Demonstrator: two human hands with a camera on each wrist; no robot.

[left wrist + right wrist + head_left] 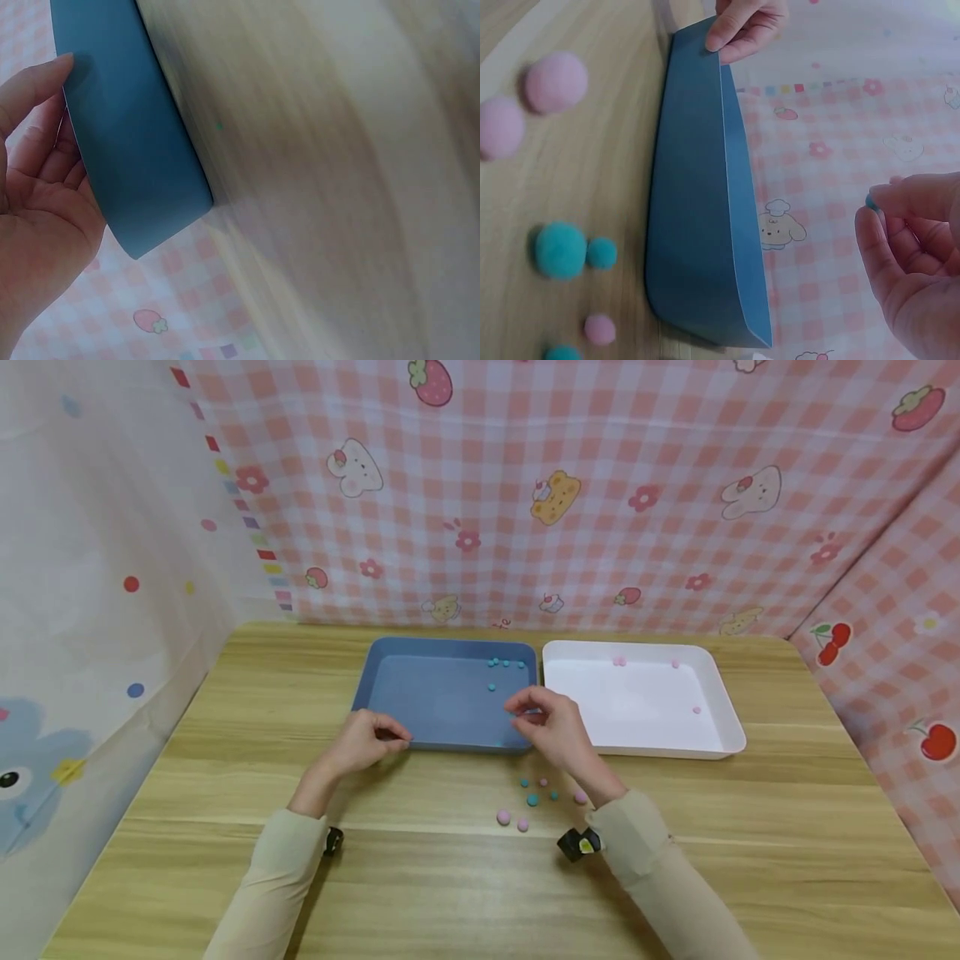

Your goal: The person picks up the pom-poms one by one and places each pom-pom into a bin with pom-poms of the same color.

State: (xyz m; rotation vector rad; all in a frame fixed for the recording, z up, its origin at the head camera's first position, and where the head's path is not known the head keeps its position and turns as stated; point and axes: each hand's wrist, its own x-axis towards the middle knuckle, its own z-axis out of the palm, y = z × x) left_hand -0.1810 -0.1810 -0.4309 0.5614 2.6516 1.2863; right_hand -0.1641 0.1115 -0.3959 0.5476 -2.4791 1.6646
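Observation:
My left hand (pixel 363 742) grips the near rim of the blue tray (pixel 435 693), close to its left corner. In the left wrist view, the thumb lies on the outer side of the wall and the other fingers are behind it. Over the right part of the same tray, my right hand (pixel 553 723) pinches a small teal pom-pom (pixel 871 202) between thumb and fingertip. Several other teal pom-poms (pixel 492 687) lie inside the blue tray, mostly toward its back right.
A white tray (pixel 622 718) stands right of the blue one, with several pink pom-poms (pixel 697 710) in it. On the wooden table (pixel 420 877) before the trays lie loose pink pom-poms (pixel 503 817) and teal pom-poms (pixel 532 800). A checked cloth (pixel 495 460) hangs behind.

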